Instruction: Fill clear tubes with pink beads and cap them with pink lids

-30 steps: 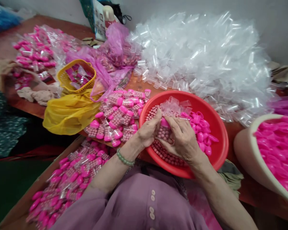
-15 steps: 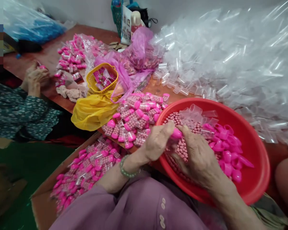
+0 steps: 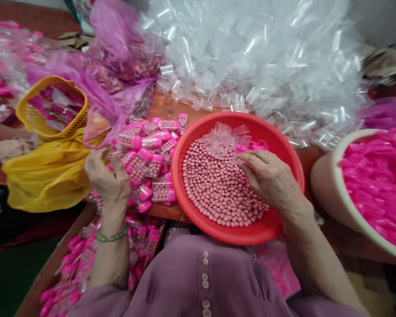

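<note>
My left hand (image 3: 108,175) is raised over the left edge of a pile of small clear bottles (image 3: 148,160) with pink caps and pink beads inside. Its fingers are loosely curled, with the thumb apart and nothing visible in them. Over the red basin (image 3: 292,169), my right hand (image 3: 272,180) pinches a clear plastic tube (image 3: 240,159) at its fingertips, partly hidden. Pink beads (image 3: 218,189) cover much of the basin's floor. Loose clear tubes (image 3: 221,136) lie at the basin's back, beside a few bright pink caps (image 3: 259,145) partly behind my right hand.
A large heap of clear tubes (image 3: 244,57) covers the table behind the basin. On the right stands a cream tub (image 3: 331,176) full of pink caps. A yellow basket (image 3: 46,125) and yellow bag (image 3: 49,176) lie left. Below, a cardboard box (image 3: 49,264) holds more filled bottles.
My view has swung right. My left hand has left the capped bottle and moved left out of the basin, over the pile. My right hand now pinches a tube.
</note>
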A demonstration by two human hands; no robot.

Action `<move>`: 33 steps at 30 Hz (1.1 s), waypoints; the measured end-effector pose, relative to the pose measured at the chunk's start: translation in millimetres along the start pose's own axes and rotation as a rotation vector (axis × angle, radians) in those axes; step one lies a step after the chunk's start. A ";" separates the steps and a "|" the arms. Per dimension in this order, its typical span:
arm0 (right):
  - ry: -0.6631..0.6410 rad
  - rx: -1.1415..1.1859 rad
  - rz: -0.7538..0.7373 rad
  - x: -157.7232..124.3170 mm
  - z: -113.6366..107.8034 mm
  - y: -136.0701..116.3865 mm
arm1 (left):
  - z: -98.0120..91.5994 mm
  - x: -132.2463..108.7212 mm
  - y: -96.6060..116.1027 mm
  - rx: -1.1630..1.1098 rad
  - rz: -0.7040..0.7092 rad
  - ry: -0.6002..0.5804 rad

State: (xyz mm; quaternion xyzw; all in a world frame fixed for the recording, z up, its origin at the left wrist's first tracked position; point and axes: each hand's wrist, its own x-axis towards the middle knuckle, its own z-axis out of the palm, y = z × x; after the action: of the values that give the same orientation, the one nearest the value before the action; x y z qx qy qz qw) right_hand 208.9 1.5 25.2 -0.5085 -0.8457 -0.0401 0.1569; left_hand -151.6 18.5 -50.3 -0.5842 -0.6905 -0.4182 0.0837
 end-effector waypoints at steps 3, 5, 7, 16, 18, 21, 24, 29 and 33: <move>-0.169 0.012 0.052 6.2 -1.4 7.6 | -2.2 5.7 49.7 -0.182 0.150 -0.044; -0.284 0.001 0.051 19.7 2.6 6.8 | 0.4 10.6 88.4 -0.329 0.288 -0.171; -0.355 -0.038 0.045 38.0 9.7 2.8 | 10.2 14.7 121.1 -0.433 0.408 -0.324; -0.506 -0.070 0.018 65.4 39.7 -8.6 | 60.8 11.6 150.8 -0.083 0.479 -0.769; -0.508 -0.058 -0.032 60.8 42.9 -6.9 | 61.5 11.2 150.9 0.019 0.493 -0.837; -0.518 -0.032 -0.091 59.8 47.1 -3.6 | 61.4 12.8 153.2 0.070 0.534 -0.931; -0.577 0.032 -0.118 64.5 46.3 -2.7 | 61.0 15.2 156.0 0.070 0.569 -1.021; -0.666 0.016 -0.076 59.3 32.1 -9.1 | 60.0 18.3 158.0 0.082 0.597 -1.148; -0.649 -0.045 -0.095 41.4 28.4 -13.9 | 59.8 19.6 158.2 0.079 0.682 -1.189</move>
State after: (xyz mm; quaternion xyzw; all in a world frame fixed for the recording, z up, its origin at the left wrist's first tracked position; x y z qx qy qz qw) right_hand 172.4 36.4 12.2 -0.4582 -0.8731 0.0981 -0.1344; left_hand 3.4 68.2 -0.5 -0.8957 -0.4114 0.0485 -0.1614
